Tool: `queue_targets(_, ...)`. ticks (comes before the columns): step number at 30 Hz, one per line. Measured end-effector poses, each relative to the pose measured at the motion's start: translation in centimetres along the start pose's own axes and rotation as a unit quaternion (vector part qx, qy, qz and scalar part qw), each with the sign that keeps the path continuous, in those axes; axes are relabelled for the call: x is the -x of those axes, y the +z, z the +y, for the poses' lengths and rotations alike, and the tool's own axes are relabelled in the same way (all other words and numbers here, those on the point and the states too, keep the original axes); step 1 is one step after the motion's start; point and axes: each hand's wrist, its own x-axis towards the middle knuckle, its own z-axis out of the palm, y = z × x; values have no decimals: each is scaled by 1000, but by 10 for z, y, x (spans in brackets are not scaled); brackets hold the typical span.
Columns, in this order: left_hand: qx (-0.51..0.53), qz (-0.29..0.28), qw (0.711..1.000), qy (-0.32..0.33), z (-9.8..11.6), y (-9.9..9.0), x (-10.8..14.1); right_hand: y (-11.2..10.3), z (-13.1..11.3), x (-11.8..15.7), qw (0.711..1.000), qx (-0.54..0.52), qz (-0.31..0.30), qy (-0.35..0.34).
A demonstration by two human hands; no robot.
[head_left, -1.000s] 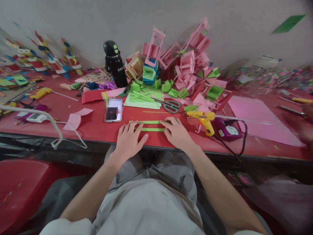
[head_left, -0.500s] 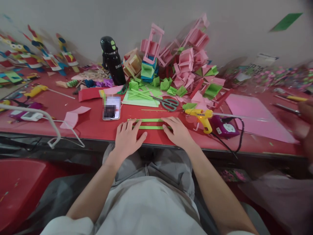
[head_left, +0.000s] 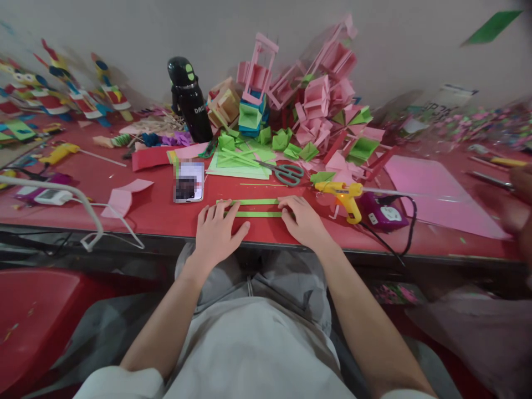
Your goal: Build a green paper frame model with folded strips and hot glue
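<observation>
Two narrow green paper strips lie side by side on the red tabletop, the far strip (head_left: 260, 202) and the near strip (head_left: 261, 214). My left hand (head_left: 215, 235) rests over their left ends with fingers spread and thumb held apart. Over the right ends lies my right hand (head_left: 306, 224), fingers stretched out and thumb close to the index finger. Both hands are open and press down rather than grip. The strip ends are hidden beneath my fingers.
Beyond the strips lie scissors (head_left: 288, 173), a phone (head_left: 189, 182) and green paper sheets (head_left: 236, 169). A yellow glue gun (head_left: 343, 194) and purple power socket (head_left: 384, 212) sit right. A black bottle (head_left: 195, 111) stands behind. A co-worker's hand (head_left: 521, 185) shows at far right.
My right fingertips have slid slightly right along the strips, and the thumb has drawn nearer the index finger. The left hand stays in place.
</observation>
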Motion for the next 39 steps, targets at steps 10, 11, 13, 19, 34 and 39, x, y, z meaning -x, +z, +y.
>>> queue_targets(10, 0, 1, 1000, -6, 0, 1, 0, 1, 2, 0, 1000, -14, 1, 4)
queue_targets(11, 0, 1, 1000, -5, 0, 1, 0, 1, 2, 0, 1000, -15, 2, 6)
queue_targets(13, 1, 3, 1000, -4, 0, 1, 0, 1, 2, 0, 1000, -18, 1, 6)
queue_targets(19, 8, 2, 1000, -7, 0, 1, 0, 1, 3, 0, 1000, -18, 1, 4)
queue_targets(34, 7, -1, 1000, -4, 0, 0, 0, 1, 5, 0, 1000, -23, -3, 0)
queue_targets(39, 9, 0, 1000, -5, 0, 0, 0, 1, 4, 0, 1000, -21, -1, 2)
